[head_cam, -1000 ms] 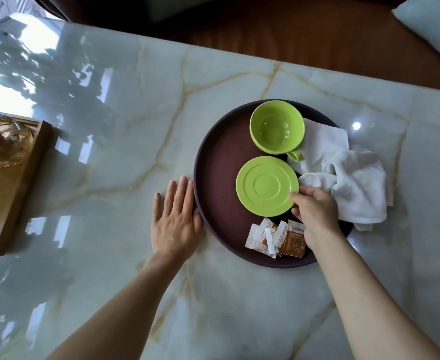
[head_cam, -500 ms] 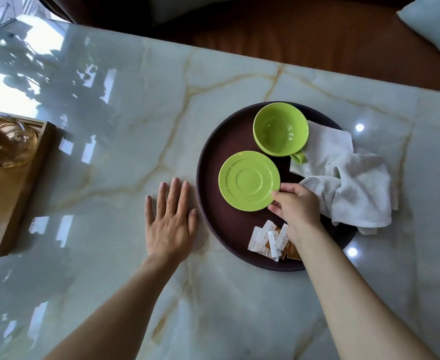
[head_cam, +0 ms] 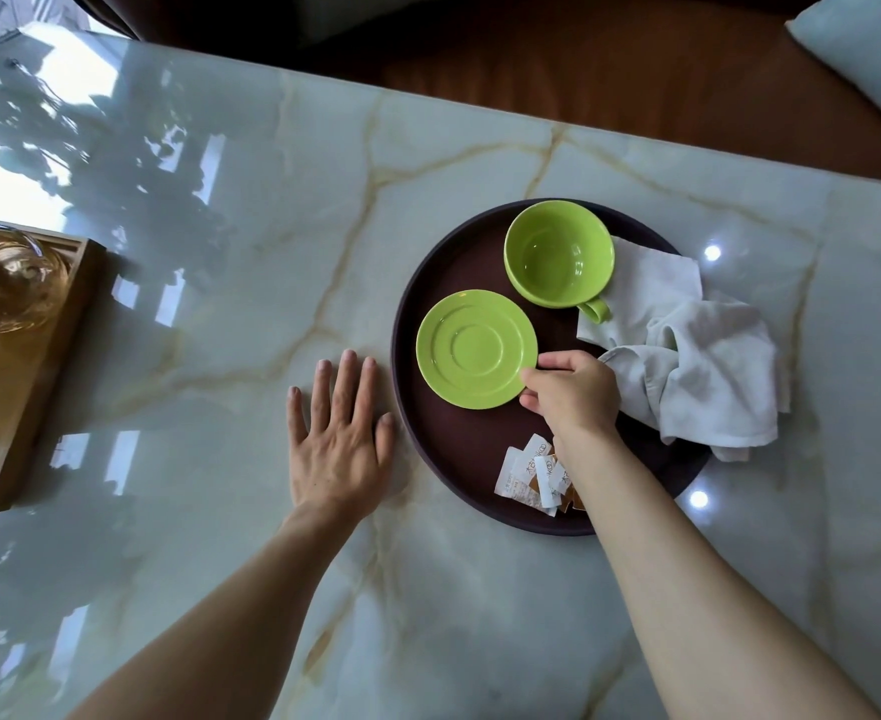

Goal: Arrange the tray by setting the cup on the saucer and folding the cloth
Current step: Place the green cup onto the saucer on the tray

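Tray (head_cam: 412, 283) is my landmark, dark round one on the marble table (head_cam: 220, 304). Near side first: my left hand (head_cam: 342, 439) lies flat on the table, fingers straight, holding nothing, thumb just beside the tray's left rim but I can't tell if it touches. Plenty of bare table on that side. My right hand (head_cam: 573, 394) reaches over the tray's near rim, grip closed as a pinch on the saucer's (head_cam: 475, 348) right edge, thumb on top. Sachets (head_cam: 532, 472) sit by the near rim, partly under my right wrist. Saucer lies in the tray's left half, its left edge near the rim w/ a thin strip of tray showing. Cup (head_cam: 558, 259) stands upright at the tray's far rim, handle pointing near-right, a narrow gap btw it and the saucer. Cloth (head_cam: 698, 356) is crumpled, unfolded, on the tray's right side, spilling over the rim onto the table. Far left of the tray, a wooden box (head_cam: 23, 366) w/ a glass piece in it.

Vs 1 s ago: saucer has slid from tray centre to the left, now clear of the cloth; my left hand has drawn off the rim a bit.
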